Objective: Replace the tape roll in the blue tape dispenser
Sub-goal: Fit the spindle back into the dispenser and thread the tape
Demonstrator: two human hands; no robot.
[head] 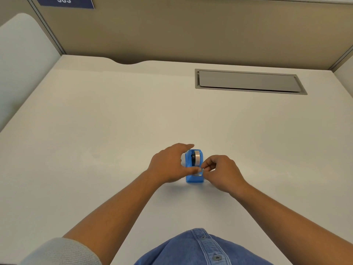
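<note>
Could easily tip or skid the dispenser (193, 169) if the pull on the tape end outruns the bracing grip. Sitting mid-desk (114, 121) toward the near edge, roll (197, 158) seated; left hand (169, 163) cupped wide around its left side, right hand (219, 172) just right, fingertips pinched narrow near the cutter, probably on tape, hard to tell.

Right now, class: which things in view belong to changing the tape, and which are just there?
Part of the job: blue tape dispenser; tape roll; left hand; right hand.

Just there: grey hatch set in the desk; number sign.
</note>
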